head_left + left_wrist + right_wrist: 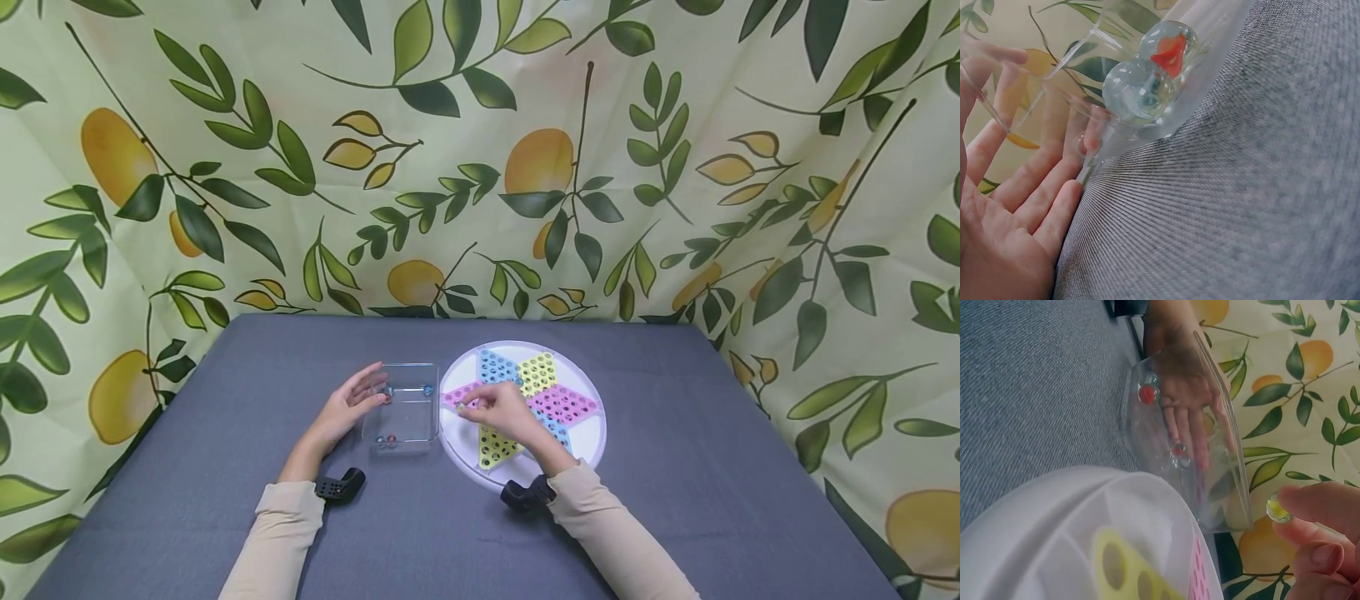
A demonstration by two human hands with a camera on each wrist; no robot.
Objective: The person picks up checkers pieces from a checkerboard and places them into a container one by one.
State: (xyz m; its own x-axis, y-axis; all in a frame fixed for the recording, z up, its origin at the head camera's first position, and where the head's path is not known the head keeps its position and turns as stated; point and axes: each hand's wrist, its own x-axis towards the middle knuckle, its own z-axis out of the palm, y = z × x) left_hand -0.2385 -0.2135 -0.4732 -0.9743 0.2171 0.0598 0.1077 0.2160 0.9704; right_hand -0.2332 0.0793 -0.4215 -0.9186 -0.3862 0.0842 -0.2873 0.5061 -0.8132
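Note:
My right hand [504, 410] is over the left part of a round white Chinese checkers board [594, 437]. Between its thumb and index finger it pinches a clear glass marble with a yellow swirl [1279, 509]. My left hand [347, 410] is at the left side of a clear plastic box [411, 415], fingers extended along the wall. Inside the box lie several glass marbles, among them a clear bluish one [1138, 90] and one with a red swirl [1172, 55]. The board has a star of pink [566, 405], yellow and blue points with holes.
The box stands directly left of the board on a table with a grey cloth [660, 392]. Behind the table hangs a leaf-and-fruit patterned curtain [465, 208]. Black wrist cameras [341, 486] are strapped at both sleeves.

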